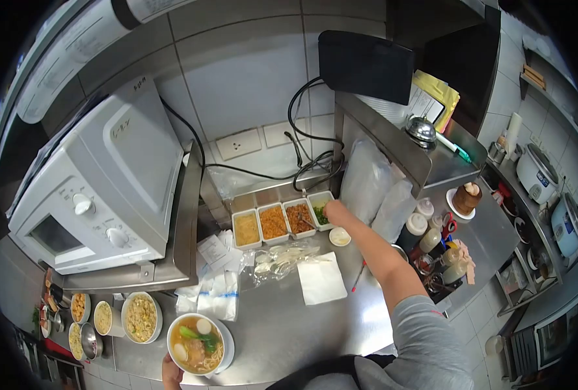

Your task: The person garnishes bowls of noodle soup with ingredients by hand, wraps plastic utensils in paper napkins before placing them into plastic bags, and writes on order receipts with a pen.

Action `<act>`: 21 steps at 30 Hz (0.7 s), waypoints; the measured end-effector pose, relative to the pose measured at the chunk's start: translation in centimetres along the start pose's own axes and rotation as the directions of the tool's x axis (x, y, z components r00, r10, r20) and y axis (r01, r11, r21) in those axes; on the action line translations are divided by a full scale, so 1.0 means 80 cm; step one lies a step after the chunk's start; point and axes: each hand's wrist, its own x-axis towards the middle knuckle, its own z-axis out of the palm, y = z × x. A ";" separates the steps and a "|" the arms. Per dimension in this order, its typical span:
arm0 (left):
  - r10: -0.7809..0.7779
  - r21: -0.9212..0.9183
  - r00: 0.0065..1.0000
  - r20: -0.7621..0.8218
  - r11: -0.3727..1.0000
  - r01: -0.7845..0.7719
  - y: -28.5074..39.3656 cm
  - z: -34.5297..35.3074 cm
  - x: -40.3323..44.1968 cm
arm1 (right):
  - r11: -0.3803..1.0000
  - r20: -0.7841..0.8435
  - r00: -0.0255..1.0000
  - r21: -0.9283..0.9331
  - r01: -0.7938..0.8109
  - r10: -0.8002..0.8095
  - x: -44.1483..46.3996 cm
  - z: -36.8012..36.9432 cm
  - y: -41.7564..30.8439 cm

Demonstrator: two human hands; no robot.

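My right hand (334, 212) reaches into the rightmost white container (320, 201), which holds chopped greens; its fingertips are down among them, closed together. At the lower left, my left hand (172, 371) holds the rim of a white soup bowl (196, 344) from its left side. Noodles, leafy greens, egg halves and meat show in the broth, and a white plate (226, 351) lies beneath the bowl. Left of the greens stand containers of brown topping (298, 218), orange topping (273, 223) and pale yellow topping (246, 229).
A microwave (100, 188) stands on a shelf at left, above bowls of fried rice (141, 317). A napkin (322, 278), a small white dish (339, 236) and plastic packets (279, 260) lie mid-table. Sauce bottles (417, 224) and a bell (421, 130) are at right.
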 end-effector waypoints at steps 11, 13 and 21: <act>-0.121 0.304 0.993 -0.002 0.945 0.116 -0.028 0.053 -0.087 | 0.966 0.247 0.934 -0.091 -0.243 0.258 0.029 0.017 -0.040; -0.131 0.434 0.989 0.066 0.896 0.090 -0.029 0.058 -0.108 | 0.971 0.239 0.941 -0.075 -0.229 0.240 0.026 0.017 -0.039; -0.098 0.172 0.995 0.000 0.980 0.096 -0.058 0.090 -0.118 | 0.989 -0.008 0.991 -0.061 -0.131 0.131 0.025 0.034 -0.007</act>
